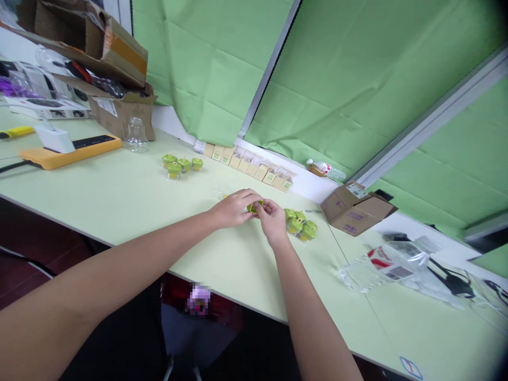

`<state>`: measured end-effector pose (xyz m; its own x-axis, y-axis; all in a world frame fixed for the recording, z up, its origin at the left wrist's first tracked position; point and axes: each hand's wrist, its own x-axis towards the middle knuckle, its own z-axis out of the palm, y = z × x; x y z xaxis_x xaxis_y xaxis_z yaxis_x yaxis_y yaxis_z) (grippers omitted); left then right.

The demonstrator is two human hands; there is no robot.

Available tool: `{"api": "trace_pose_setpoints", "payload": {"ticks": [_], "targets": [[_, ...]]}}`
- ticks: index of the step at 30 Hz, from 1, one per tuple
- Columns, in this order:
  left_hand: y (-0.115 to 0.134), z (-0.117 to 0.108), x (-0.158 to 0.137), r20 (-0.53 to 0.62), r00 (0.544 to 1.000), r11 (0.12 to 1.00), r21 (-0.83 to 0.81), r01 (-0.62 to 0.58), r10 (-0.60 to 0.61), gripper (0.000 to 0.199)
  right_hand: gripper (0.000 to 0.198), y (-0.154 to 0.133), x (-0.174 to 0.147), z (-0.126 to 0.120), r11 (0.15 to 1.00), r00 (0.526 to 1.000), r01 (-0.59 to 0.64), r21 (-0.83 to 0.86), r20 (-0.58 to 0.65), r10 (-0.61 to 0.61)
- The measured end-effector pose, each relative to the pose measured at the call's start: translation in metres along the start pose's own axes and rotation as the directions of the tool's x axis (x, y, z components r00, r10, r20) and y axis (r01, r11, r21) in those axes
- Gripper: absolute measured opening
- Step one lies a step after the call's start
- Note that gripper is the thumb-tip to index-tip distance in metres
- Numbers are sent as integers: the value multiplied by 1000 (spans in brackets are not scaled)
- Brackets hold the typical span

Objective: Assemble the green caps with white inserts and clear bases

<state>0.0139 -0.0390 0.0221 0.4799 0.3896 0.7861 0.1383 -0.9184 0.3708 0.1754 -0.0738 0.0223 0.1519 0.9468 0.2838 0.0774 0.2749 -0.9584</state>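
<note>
Green blinds (218,58) cover the wall behind a long pale counter (135,203). At the far left, one open cardboard box (129,55) sits tilted on top of another (121,114), and a smaller carton (351,209) stands toward the right, against the back. Nearer on that side, a big clear plastic bottle (387,264) lies on its side. An orange power strip (89,147) with a white plug (55,138) rests at the left, while a row of little brown boxes (246,163) lines the back edge. The left hand (229,210) and right hand (274,218) meet above the middle of the counter, between two groups of green-lidded containers: four to the left (184,164) and several just beside the right hand (296,226). The fingers (250,196) of both hands grip a small green piece (255,207); partly covered as it is, it may be only a lid.
</note>
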Motion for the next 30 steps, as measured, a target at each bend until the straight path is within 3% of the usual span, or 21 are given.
{"api": "trace_pose_setpoints", "payload": {"ticks": [5, 8, 10, 12, 14, 16, 19, 26, 30], "targets": [[6, -4, 1, 21, 998, 997, -43, 60, -60, 41, 34, -5, -1, 0, 980, 992, -123, 156, 33, 120], [4, -3, 1, 2, 984, 970, -170, 174, -177, 51, 33, -10, -2, 0, 946, 981, -195, 260, 72, 182], [-2, -1, 2, 13, 949, 897, -324, 302, -315, 50, 33, -14, -3, 0, 927, 972, -232, 294, 98, 212], [-10, 2, 2, 80, 889, 767, -476, 431, -450, 36, 33, -16, -4, 1, 919, 967, -253, 302, 116, 228], [-16, 4, 1, 163, 839, 662, -545, 515, -519, 23, 32, -16, -5, 1, 917, 964, -263, 299, 130, 234], [-20, 5, 0, 215, 813, 620, -551, 558, -541, 19, 31, -16, -5, 2, 915, 961, -269, 300, 145, 235], [-23, 6, -1, 234, 808, 617, -542, 570, -541, 21, 31, -15, -6, 3, 913, 963, -263, 312, 148, 226], [-35, 11, 1, 125, 854, 723, -478, 498, -505, 19, 30, -14, -6, 3, 944, 977, -186, 273, 155, 147], [-27, 7, 1, 169, 821, 639, -550, 537, -545, 22, 29, -17, -8, 5, 950, 980, -160, 269, 157, 121]]}}
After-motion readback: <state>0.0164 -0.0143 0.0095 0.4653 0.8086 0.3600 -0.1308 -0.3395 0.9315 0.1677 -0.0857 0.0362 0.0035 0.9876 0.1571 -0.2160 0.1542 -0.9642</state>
